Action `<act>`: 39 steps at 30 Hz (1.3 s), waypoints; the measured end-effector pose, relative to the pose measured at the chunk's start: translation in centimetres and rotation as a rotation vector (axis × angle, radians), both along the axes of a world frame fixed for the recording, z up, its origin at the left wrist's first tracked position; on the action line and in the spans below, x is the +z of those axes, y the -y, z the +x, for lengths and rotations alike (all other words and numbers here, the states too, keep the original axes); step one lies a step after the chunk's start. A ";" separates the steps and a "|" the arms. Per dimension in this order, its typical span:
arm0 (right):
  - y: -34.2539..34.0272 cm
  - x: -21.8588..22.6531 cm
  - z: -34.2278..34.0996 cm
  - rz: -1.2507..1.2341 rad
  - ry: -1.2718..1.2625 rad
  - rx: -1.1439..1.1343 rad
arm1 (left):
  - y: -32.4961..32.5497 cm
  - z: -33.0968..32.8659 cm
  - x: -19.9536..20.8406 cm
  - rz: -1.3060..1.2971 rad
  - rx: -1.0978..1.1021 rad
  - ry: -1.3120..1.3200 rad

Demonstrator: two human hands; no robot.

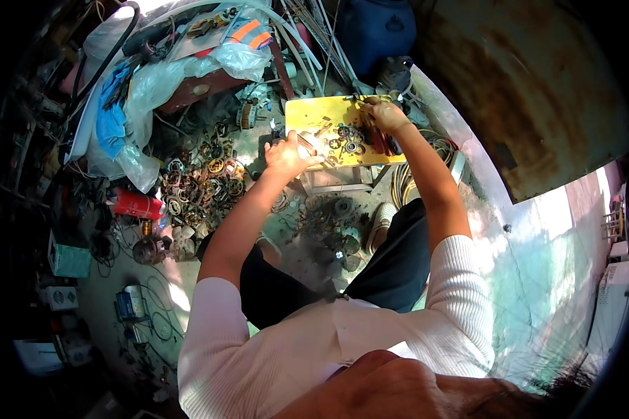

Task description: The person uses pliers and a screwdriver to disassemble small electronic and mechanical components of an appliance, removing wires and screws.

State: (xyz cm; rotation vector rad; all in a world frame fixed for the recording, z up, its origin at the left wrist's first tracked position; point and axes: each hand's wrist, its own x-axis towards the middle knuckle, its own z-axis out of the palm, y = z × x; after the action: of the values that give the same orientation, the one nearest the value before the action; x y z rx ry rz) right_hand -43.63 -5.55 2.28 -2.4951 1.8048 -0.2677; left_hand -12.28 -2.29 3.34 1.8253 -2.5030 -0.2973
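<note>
A small yellow table [304, 112] stands in front of me, with dark stains on its top. At its near left corner my left hand [286, 155] is closed, thumb and fingers around a shiny metal part [306, 145] whose exact kind I cannot make out. My right hand [386, 115] reaches to the far right of the top, fingers bent together near a small dark object at the far edge; what they hold is hidden. Just below it lie red-handled tools [379, 143], probably pliers. Ring-shaped metal parts [351, 147] and small pieces lie mid-table between my hands.
A heap of copper-wound rings [213, 167] covers the floor at left, beside a red cylinder [138, 204]. Plastic bags [150, 98] pile up behind it. A blue barrel [376, 31] stands at the back, a rusty metal sheet [531, 91] at right. Coiled cable [402, 185] lies by the table.
</note>
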 end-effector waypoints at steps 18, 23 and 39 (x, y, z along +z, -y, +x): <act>-2.7 -4.7 7.3 -0.162 -0.026 -0.637 | 1.5 2.5 1.3 0.156 -0.312 -0.376; -2.5 -4.1 7.7 -0.130 -0.021 -0.715 | 2.2 3.2 1.2 0.228 -0.430 -0.331; -7.2 -1.7 10.2 0.146 1.385 -0.373 | -0.3 1.8 1.4 0.050 0.163 -0.216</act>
State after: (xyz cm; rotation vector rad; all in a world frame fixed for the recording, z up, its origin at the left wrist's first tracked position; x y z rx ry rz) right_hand -33.48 1.68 0.61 -1.1238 1.4134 -1.3536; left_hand -10.46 -1.99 4.71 1.8875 -2.2090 -0.5246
